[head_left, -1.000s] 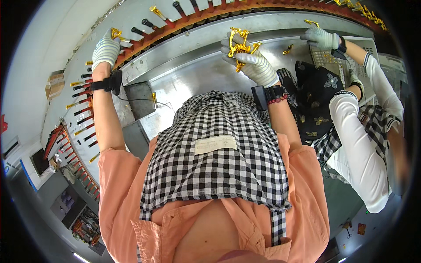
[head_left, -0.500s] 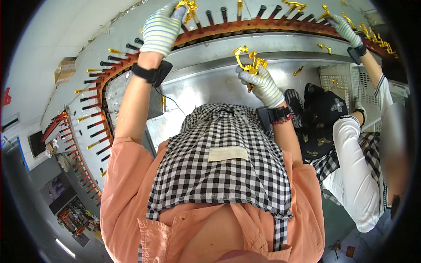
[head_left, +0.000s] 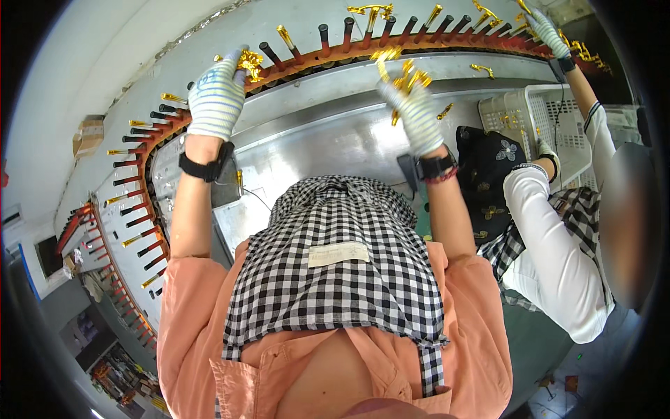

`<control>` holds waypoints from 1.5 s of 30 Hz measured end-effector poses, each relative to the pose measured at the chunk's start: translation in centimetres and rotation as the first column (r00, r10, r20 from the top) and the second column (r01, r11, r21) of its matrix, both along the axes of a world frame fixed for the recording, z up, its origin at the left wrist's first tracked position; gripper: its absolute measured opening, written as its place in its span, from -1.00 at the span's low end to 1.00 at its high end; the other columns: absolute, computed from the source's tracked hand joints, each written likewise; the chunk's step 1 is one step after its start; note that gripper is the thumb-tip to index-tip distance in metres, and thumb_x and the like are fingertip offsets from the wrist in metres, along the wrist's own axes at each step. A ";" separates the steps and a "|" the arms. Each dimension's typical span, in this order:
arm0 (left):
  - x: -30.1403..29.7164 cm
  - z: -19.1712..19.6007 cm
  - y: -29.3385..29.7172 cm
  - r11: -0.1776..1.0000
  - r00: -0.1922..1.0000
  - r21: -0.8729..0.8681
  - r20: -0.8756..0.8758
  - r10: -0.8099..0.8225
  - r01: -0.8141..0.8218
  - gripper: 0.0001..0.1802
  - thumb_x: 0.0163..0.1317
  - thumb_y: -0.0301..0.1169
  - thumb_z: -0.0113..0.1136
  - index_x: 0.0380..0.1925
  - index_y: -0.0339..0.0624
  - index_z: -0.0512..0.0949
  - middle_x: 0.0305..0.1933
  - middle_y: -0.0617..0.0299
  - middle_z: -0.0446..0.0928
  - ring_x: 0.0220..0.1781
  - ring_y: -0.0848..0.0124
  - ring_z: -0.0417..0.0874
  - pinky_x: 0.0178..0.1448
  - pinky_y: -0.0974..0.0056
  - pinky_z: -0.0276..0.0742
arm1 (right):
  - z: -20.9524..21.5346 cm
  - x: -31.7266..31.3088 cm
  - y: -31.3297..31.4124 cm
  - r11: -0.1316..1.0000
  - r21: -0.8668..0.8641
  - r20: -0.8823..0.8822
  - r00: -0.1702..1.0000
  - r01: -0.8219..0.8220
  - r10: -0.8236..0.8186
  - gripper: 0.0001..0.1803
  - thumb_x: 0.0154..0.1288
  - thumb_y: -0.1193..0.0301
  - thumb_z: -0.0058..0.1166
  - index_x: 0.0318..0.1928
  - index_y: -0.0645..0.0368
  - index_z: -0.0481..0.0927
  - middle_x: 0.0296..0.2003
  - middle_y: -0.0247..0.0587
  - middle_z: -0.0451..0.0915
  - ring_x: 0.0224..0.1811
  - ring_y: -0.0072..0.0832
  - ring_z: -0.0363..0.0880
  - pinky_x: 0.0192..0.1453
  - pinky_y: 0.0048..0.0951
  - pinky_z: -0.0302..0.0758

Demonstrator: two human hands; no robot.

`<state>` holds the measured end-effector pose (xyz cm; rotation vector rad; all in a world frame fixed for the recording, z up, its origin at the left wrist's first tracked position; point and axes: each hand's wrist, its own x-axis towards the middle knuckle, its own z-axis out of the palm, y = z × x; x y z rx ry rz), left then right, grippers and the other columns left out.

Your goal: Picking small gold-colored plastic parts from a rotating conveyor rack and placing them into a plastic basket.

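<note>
My left hand [head_left: 218, 101], in a striped knit glove, has its fingers closed around a shiny gold piece [head_left: 250, 64], held at the curved row of pegs [head_left: 323, 40] beyond the metal worktop. Its exact shape is partly hidden by the fingers, and I cannot tell whether it touches a peg. My right hand [head_left: 417, 122], gloved alike and blurred, grips a small bunch of curved gold pieces [head_left: 412, 75] above the worktop. Another branching gold piece [head_left: 372, 10] sits on top of a peg, farther right than my left hand.
The peg track [head_left: 148, 164] bends round to the left, with black and gold peg tops. At the right, a co-worker's gloved hand [head_left: 548, 35] reaches to the pegs. A white basket [head_left: 502, 105] and loose gold pieces [head_left: 481, 68] lie near. A cardboard box [head_left: 88, 136] stands far left.
My left hand has come left and nearer to me. The gold piece formerly at its fingertips appears on a peg farther right. My right hand still holds its bunch. The view has shifted slightly.
</note>
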<state>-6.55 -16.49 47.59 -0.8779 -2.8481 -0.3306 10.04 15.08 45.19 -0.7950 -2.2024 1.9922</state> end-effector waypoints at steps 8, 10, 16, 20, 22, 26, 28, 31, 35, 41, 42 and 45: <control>7.8 -6.4 1.1 0.593 0.199 0.414 0.897 -0.395 -0.691 -0.58 0.51 -0.29 0.21 0.26 -0.26 0.55 0.00 0.08 0.74 -0.09 0.38 0.78 -0.05 0.33 0.68 | 0.7 -9.5 9.4 0.711 0.695 -0.158 0.987 0.106 0.007 -0.47 0.27 0.01 0.38 -0.25 0.34 0.71 -0.48 -0.15 0.70 -0.45 -0.43 0.67 -0.26 -0.31 0.60; 9.5 -6.9 0.5 0.586 0.149 0.368 0.910 -0.387 -0.722 -0.57 0.51 -0.30 0.20 0.27 -0.27 0.53 0.03 0.05 0.74 -0.06 0.34 0.78 -0.01 0.29 0.70 | 0.1 -10.1 9.9 0.721 0.686 -0.165 0.986 0.104 0.014 -0.46 0.27 0.02 0.38 -0.20 0.35 0.71 -0.42 -0.09 0.73 -0.40 -0.35 0.69 -0.23 -0.30 0.61; 12.1 -11.2 -3.7 0.557 0.081 0.239 0.953 -0.292 -0.796 -0.75 0.50 -0.39 0.18 0.07 -0.26 0.58 -0.20 0.14 0.73 -0.26 0.41 0.72 -0.17 0.31 0.67 | -0.2 -10.7 10.4 0.681 0.732 -0.001 0.999 0.037 -0.052 -0.60 0.26 0.19 0.32 -0.08 0.27 0.71 -0.22 0.13 0.74 -0.15 0.06 0.72 -0.01 -0.12 0.62; 12.3 -10.6 -6.8 0.517 0.106 0.191 0.976 -0.190 -0.834 -0.79 0.48 -0.36 0.22 -0.01 -0.22 0.59 -0.28 0.16 0.70 -0.37 0.41 0.69 -0.28 0.33 0.64 | -1.8 -9.3 12.8 0.192 0.936 -0.320 0.940 0.293 0.123 -0.72 0.18 0.43 0.21 -0.10 0.26 0.70 -0.14 0.14 0.69 -0.11 0.13 0.65 0.04 -0.01 0.61; 10.5 -12.3 -8.6 0.550 0.113 0.162 0.986 -0.123 -0.820 -0.80 0.42 -0.31 0.29 -0.14 -0.22 0.61 -0.41 0.17 0.66 -0.51 0.40 0.62 -0.40 0.30 0.57 | -3.8 -7.9 16.4 0.220 0.820 -0.531 0.846 0.529 -0.057 -0.73 0.30 0.41 0.19 -0.05 0.31 0.68 -0.10 0.05 0.72 -0.08 0.03 0.68 0.11 -0.09 0.59; 10.3 -10.6 -11.8 0.483 0.199 0.173 0.980 0.002 -0.858 -0.77 0.38 -0.29 0.30 -0.42 -0.14 0.58 -0.60 0.28 0.51 -0.66 0.44 0.45 -0.55 0.30 0.30 | 0.7 -6.8 15.6 0.616 0.170 -0.472 0.613 0.769 -0.634 -0.74 0.26 0.53 0.38 -0.06 0.23 0.64 -0.27 -0.26 0.69 -0.33 -0.42 0.64 -0.26 -0.32 0.57; 10.0 -9.1 -12.3 0.364 0.255 0.193 0.958 0.130 -0.911 -0.75 0.39 -0.28 0.30 -0.44 -0.14 0.57 -0.63 0.30 0.50 -0.67 0.46 0.46 -0.54 0.31 0.32 | 2.2 -6.2 16.6 0.588 -0.294 -0.485 0.413 0.754 -0.771 -0.78 0.30 0.52 0.34 -0.09 0.21 0.60 -0.32 -0.28 0.66 -0.40 -0.46 0.60 -0.35 -0.38 0.54; 8.8 -9.5 -16.2 0.313 0.524 0.438 0.800 0.293 -0.843 -0.78 0.41 -0.37 0.25 -0.14 -0.33 0.69 -0.35 0.14 0.71 -0.39 0.45 0.64 -0.30 0.35 0.52 | 2.2 -1.8 20.3 0.634 -0.548 -0.401 0.493 0.546 -0.772 -0.80 0.36 0.35 0.36 -0.16 0.13 0.60 -0.40 -0.38 0.60 -0.40 -0.56 0.52 -0.30 -0.46 0.47; 7.5 -11.7 -23.1 0.490 0.624 0.389 0.445 0.642 -0.781 -0.63 0.47 -0.52 0.04 0.22 -0.34 0.58 -0.09 0.14 0.71 -0.12 0.37 0.67 0.06 0.27 0.63 | 0.2 0.3 13.9 0.715 -0.517 -0.241 0.722 0.470 -0.649 -0.77 0.36 0.34 0.38 -0.06 0.07 0.64 -0.31 -0.38 0.65 -0.34 -0.59 0.59 -0.28 -0.52 0.54; 3.4 -17.6 -23.5 0.072 0.387 0.381 0.908 0.160 -0.922 -0.77 0.53 -0.31 0.11 0.06 -0.08 0.61 -0.23 0.30 0.64 -0.32 0.42 0.63 -0.17 0.25 0.68 | -0.6 0.9 9.2 0.755 -0.487 -0.153 0.808 0.439 -0.568 -0.75 0.36 0.47 0.36 0.00 0.22 0.66 -0.26 -0.29 0.71 -0.34 -0.60 0.64 -0.34 -0.59 0.55; 2.7 -17.5 -23.5 0.057 0.390 0.386 0.899 0.198 -0.921 -0.76 0.53 -0.30 0.12 0.07 -0.09 0.61 -0.23 0.29 0.65 -0.32 0.41 0.64 -0.19 0.23 0.68 | -0.8 0.7 8.8 0.792 -0.412 -0.173 0.815 0.450 -0.553 -0.74 0.35 0.47 0.37 0.00 0.22 0.67 -0.26 -0.28 0.72 -0.34 -0.59 0.65 -0.34 -0.59 0.55; 1.7 -17.0 -27.1 -0.018 0.399 0.433 0.845 0.357 -0.901 -0.73 0.49 -0.32 0.14 0.08 -0.13 0.64 -0.20 0.26 0.67 -0.28 0.37 0.68 -0.26 0.21 0.64 | -0.6 -0.9 7.0 0.841 -0.357 -0.179 0.854 0.407 -0.489 -0.74 0.34 0.46 0.38 0.01 0.19 0.68 -0.25 -0.26 0.75 -0.34 -0.57 0.69 -0.32 -0.58 0.56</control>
